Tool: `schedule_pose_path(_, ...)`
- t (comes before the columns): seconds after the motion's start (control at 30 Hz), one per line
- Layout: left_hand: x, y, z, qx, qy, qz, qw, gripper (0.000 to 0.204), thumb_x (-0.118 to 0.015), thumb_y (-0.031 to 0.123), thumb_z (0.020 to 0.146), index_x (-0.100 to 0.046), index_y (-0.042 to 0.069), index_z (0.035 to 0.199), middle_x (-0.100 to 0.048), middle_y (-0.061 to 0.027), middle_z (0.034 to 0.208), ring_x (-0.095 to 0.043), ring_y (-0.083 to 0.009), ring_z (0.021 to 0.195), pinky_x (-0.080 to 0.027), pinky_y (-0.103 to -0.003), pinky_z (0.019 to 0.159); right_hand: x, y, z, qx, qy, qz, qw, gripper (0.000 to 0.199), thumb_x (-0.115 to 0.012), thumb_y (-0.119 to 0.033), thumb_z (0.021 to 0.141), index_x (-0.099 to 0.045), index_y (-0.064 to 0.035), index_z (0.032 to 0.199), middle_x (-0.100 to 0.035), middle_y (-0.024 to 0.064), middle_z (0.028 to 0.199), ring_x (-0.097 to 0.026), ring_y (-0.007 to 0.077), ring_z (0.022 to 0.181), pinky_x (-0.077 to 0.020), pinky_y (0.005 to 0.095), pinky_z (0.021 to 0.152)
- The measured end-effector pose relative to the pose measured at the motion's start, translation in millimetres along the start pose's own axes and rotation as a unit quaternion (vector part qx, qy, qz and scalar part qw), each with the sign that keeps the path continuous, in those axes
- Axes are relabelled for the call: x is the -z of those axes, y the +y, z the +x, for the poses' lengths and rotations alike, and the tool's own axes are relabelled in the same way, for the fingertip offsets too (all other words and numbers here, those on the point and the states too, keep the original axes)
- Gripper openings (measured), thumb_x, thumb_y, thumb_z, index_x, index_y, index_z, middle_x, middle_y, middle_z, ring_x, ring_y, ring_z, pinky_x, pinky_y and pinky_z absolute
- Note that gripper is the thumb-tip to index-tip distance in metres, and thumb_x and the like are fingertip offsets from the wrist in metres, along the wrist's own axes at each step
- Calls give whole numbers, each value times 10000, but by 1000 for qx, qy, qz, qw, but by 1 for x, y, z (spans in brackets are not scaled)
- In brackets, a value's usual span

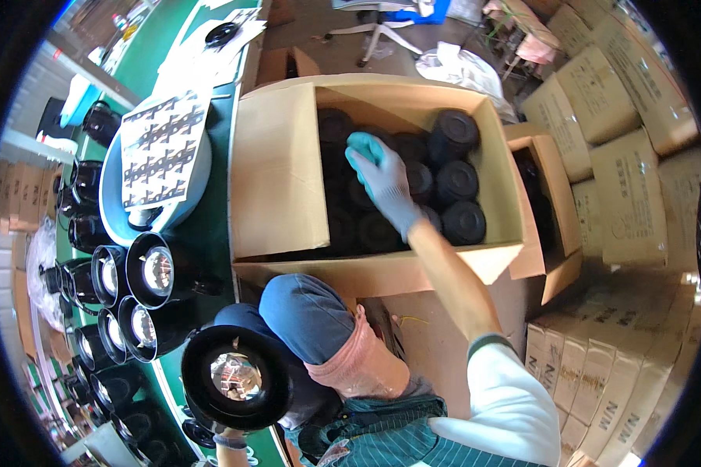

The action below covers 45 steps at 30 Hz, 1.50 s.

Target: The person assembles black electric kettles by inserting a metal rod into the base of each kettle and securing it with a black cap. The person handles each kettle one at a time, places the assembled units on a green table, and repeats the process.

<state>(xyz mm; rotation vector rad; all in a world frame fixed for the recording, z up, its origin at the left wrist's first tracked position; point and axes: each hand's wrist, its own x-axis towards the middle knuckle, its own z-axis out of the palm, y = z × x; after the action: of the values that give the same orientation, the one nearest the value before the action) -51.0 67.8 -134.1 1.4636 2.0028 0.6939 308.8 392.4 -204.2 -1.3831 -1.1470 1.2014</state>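
At the lower left, a round black lamp housing with a shiny glass lens faces up. My left hand holds it from below, with most of its fingers hidden behind the housing. Farther off, my right hand, in a grey glove with a teal coating, reaches over an open cardboard box. Its fingers are loosely bent and apart, with nothing visible in them. Several black cylindrical housings stand in rows in that box, close beneath the right hand.
On the green bench at my left stand several black lamps with lenses and a blue basin carrying a printed sheet. A smaller open carton sits right of the box. Stacked cartons line the right side.
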Motion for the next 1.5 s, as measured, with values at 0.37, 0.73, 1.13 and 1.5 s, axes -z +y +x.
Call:
schedule_pose_path(0.37,-12,6,3,0,-14,-73,997,478,-669,129,953,-554,-25,1391,-648,-167,1325,-667,-281,1144,-542,-411,1020,-34,199,208,41,18,-517,855,960,-758,-628,822,-259,-447,1622,-189,259,1674,-307,526,1472,-370,590,1155)
schedule_pose_path(0.73,-12,-1,-7,-13,6,-92,996,448,-680,120,934,-588,-27,1347,-670,-161,1287,-680,-276,1112,-548,-402,1001,-43,169,174,4,95,-442,892,895,-704,-692,817,-458,-261,1562,-448,275,1492,-477,446,1360,-426,486,1121)
schedule_pose_path(1.13,-7,10,-7,-106,-48,-202,972,415,-692,110,914,-626,-29,1300,-694,-154,1245,-694,-271,1078,-554,-392,981,-51,-112,-197,319,-383,38,866,913,-873,-487,782,-533,-47,1506,-323,276,1633,-291,453,1525,-250,534,1223)
schedule_pose_path(1.5,15,14,-68,-145,-258,-378,877,387,-703,100,895,-660,-30,1257,-716,-147,1207,-707,-266,1047,-560,-382,962,-41,-131,-281,331,-439,36,835,917,-963,-406,645,-632,-102,1444,-277,267,1649,-314,458,1514,-237,542,1224)
